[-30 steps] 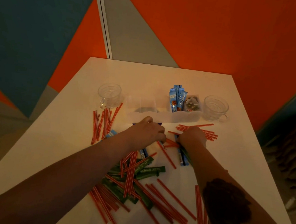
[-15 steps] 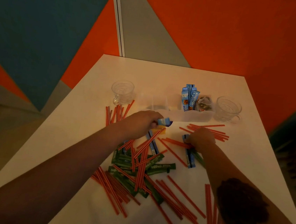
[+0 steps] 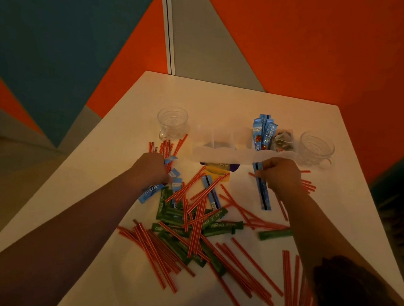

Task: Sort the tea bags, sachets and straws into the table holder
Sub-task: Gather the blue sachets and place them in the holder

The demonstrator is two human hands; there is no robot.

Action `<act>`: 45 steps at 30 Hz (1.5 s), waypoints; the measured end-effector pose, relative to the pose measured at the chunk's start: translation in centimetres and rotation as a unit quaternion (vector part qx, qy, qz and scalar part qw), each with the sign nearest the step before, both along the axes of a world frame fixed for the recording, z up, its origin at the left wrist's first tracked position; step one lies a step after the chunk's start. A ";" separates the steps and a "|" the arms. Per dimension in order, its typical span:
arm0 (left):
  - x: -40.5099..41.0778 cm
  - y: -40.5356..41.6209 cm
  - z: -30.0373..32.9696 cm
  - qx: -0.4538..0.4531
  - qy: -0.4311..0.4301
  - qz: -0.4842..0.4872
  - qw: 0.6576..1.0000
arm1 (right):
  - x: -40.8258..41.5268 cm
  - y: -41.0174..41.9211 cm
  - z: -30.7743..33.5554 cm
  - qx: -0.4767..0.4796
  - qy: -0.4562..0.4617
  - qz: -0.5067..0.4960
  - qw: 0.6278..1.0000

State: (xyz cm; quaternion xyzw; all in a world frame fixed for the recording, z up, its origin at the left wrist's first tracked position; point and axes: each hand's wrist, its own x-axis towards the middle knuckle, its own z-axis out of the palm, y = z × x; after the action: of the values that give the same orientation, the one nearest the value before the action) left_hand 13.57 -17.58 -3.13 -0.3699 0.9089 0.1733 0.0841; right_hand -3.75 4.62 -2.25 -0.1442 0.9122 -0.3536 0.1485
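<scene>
Before the clear holder (image 3: 223, 152), left hand (image 3: 149, 169) fingers grasping blue sachets (image 3: 150, 192), right hand (image 3: 281, 173) fingers pinching a black-striped blue sachet (image 3: 262, 196)

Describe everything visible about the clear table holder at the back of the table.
The table holder is a low, long tray of frosted clear plastic with a scalloped front wall and upright dividers. It stands between two glass mugs. One right-side compartment holds upright blue sachets, the next a tea bag; the left compartments look nearly empty. The right hand is just in front of it.
</scene>
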 end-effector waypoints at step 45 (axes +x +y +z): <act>-7.1 3.3 4.9 0.238 0.137 0.016 0.961 | 4.3 -3.6 -0.9 -0.039 -0.092 0.127 0.987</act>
State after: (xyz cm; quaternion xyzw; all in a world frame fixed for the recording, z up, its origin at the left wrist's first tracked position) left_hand 6.44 -14.27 1.74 -0.3260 0.8385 0.4347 0.0414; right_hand 0.52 1.07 -3.20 -0.2316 0.8543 -0.3789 0.2702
